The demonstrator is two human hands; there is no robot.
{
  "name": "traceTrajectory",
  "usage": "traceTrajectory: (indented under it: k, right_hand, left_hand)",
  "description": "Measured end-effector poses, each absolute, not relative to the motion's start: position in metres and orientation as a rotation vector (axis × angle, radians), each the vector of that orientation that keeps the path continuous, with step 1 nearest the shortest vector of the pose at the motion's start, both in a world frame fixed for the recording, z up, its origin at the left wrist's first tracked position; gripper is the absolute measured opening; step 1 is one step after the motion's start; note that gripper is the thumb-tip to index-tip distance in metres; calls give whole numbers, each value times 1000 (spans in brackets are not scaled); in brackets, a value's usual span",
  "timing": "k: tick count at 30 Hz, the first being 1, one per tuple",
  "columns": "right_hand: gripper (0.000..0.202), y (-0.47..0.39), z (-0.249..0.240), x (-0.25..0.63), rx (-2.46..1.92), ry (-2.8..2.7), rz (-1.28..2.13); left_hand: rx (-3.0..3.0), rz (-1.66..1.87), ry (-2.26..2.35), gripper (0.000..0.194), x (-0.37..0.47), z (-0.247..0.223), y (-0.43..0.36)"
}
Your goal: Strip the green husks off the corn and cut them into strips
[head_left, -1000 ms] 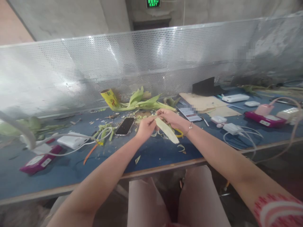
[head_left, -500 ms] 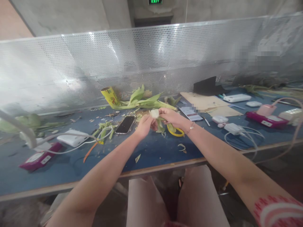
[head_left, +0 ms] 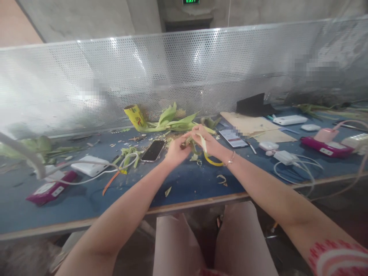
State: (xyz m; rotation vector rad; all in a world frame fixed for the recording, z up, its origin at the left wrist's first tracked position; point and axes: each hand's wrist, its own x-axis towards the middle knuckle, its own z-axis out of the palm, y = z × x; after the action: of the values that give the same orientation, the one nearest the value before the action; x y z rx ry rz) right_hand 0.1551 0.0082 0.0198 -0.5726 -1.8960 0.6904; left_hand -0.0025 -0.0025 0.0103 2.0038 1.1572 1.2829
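My left hand [head_left: 176,151] and my right hand [head_left: 212,145] meet above the table's middle, fingers closed on a pale green strip of leaf, which looks like corn husk [head_left: 204,143]. One end of the strip lies over the back of my right hand; the rest is partly hidden by my fingers. Under my right wrist is a yellow ring-shaped thing [head_left: 213,162], partly covered. Just behind my hands lie large green husk leaves [head_left: 168,115] beside a yellow cardboard tube [head_left: 135,117]. Left of my left hand, a dark-screened phone [head_left: 153,150] lies flat, near cut green stalks [head_left: 130,156].
A perforated metal screen [head_left: 184,73] stands along the back of the blue table [head_left: 189,188]. To the right are brown paper sheets [head_left: 250,124], a lit phone [head_left: 232,138], a white charger [head_left: 284,156] with cables and a magenta power strip [head_left: 326,147]. Another magenta strip [head_left: 51,188] and a white power bank [head_left: 89,165] lie left.
The pale piece between my fingertips now shows as a strip lying across my right hand. My right hand has turned, and my left fingers have shifted slightly. The things on the table stay put.
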Motion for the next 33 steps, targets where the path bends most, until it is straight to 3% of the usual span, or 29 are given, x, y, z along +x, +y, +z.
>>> traceTrajectory:
  k: [4,8,14,21,28,33]
  right_hand:
    - [32,1,18,146,-596,-1770,784]
    - [35,-7,14,138,-576,-1734,873]
    - [36,-13,13,133,-502,-1794,987]
    - [25,-7,18,140,-600,-1636,963]
    - [55,9,24,160,-466,-1713,1112]
    - [45,15,18,159,-543,-1804,1087]
  left_hand:
    - [1951,1565,1120,27,5,6,-9]
    - [1837,1759,1103,22,6,0,-8]
    - [1847,1796,1152,10,0,-3,1]
    - [1803,1658,1008,16,3,4,0]
    - [1701,1511,1011,15,-1,12,3]
    - [1603,1611,1049,27,1,4,12]
